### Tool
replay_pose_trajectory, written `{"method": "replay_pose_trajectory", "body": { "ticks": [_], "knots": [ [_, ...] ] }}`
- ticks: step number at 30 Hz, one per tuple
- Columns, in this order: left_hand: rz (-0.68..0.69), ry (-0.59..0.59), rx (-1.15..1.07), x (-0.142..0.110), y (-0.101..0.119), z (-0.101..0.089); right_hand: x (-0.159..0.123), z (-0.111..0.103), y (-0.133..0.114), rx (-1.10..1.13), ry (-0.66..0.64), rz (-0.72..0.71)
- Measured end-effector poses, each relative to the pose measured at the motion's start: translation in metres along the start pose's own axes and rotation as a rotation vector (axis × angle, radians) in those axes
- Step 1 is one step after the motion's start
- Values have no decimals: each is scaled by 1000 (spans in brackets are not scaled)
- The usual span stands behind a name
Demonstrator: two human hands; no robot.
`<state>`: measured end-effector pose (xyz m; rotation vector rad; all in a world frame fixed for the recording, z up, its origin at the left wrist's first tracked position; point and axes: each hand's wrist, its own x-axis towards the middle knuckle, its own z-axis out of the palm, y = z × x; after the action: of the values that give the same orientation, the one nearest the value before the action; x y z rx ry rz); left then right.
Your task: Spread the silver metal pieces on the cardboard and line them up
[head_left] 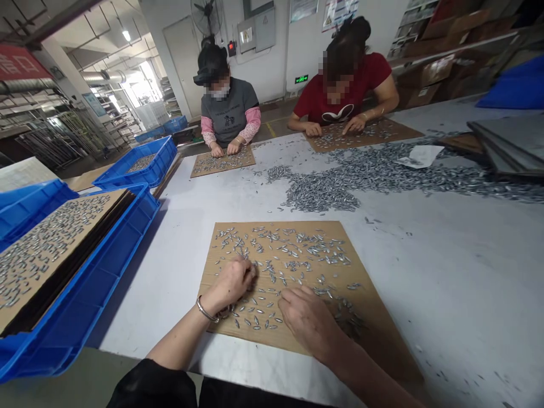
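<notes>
A brown cardboard sheet [272, 334] lies on the white table before me, strewn with small silver metal pieces [272, 272] shaped like spindles. Over its left part, my left hand [233, 282] is closed in a pinch, fingertips down among the pieces; whatever is between them is hidden. My right hand [308, 317] rests lower and to the right, its fingers curled down onto the cardboard, so their tips and anything in them are out of sight. Between the hands, separate pieces lie in loose rows near the front edge; farther back they sit in looser clusters.
Beyond the cardboard, a large heap of the same pieces [323, 190] spreads rightward across the table [459, 260]. Blue crates [123, 249] stand at left, one bearing stacked cardboard sheets [55, 243]. Two people [229, 107] work opposite at their own sheets. Grey panels [510, 141] lie at right.
</notes>
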<state>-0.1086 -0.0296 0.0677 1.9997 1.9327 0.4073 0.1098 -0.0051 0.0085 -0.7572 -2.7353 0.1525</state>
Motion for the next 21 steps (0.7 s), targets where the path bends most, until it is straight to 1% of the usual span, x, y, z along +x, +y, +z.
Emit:
{"method": "replay_pose_trajectory", "body": {
  "ticks": [3,7,9,12,16,19,21],
  "knots": [
    [23,12,-16,-5,-2,-2,-6,-8,7,29,-38,-15],
    [47,-3,-37,-6,2,1,-17,-25,37,24,-45,110],
    [53,-16,-43,-5,5,3,-24,-29,50,16,-43,156],
    [61,-56,-32,-1,13,3,-35,-27,59,54,-76,157],
    [70,-113,-30,6,28,2,-43,-17,63,63,-99,190],
    [87,-143,-9,10,41,7,-38,-15,62,63,-82,191],
    [114,-177,23,14,51,15,-30,-14,59,66,-83,146]
  ]
}}
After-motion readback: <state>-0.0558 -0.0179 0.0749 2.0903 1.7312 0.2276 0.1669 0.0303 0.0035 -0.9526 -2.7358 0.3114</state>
